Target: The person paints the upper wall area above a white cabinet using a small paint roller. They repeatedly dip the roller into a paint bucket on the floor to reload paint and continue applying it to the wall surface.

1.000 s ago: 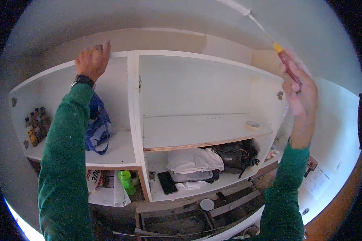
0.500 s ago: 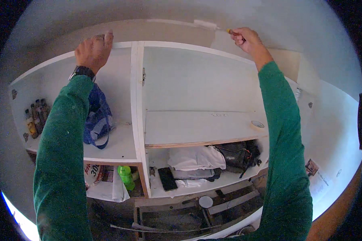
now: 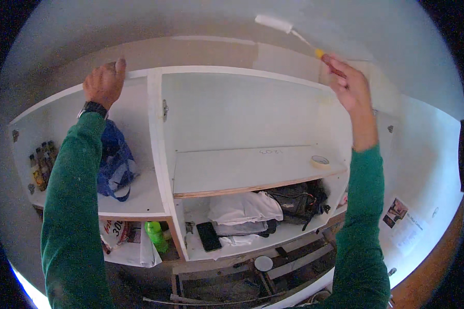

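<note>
Handle (image 3: 334, 67) wrapped by the closed right hand (image 3: 352, 86), a paint roller (image 3: 274, 23) angles up and left of the grip, having left the pale stripe's end (image 3: 245, 40), apparently between strokes. Farther left, the left hand (image 3: 104, 82) is at the cabinet's top edge (image 3: 216, 69), its hold unclear.

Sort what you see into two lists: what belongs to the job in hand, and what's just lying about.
In the job:
- small roller
- beige wall strip above the cabinet
- tape roll, possibly; unused now

Lying about:
- blue bag
- dark phone
- folded cloth
- black bag
- green bottle
</note>
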A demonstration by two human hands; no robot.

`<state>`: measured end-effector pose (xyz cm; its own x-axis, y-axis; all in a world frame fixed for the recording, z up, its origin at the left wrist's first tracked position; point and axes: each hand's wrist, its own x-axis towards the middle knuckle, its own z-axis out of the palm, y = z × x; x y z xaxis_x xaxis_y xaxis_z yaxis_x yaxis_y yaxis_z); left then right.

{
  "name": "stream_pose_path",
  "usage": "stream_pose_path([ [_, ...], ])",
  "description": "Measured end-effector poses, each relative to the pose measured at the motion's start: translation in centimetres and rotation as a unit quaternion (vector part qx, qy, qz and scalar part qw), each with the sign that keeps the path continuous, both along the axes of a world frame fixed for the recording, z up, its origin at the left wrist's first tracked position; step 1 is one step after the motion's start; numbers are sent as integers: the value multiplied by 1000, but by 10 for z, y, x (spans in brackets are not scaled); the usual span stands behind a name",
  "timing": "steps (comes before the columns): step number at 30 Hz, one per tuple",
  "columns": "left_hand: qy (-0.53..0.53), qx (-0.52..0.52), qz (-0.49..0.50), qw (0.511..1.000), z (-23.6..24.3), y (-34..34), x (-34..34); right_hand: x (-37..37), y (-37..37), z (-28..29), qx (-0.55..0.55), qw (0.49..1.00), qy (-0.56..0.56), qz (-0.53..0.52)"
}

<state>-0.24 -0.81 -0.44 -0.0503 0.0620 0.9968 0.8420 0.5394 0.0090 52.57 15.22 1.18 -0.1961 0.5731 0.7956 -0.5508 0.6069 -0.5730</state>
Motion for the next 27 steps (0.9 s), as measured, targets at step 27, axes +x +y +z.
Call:
stream_pose_path([
  [27, 45, -22, 60, 997, -4, -3, 22, -50, 181, 92, -84, 983, -159, -40],
])
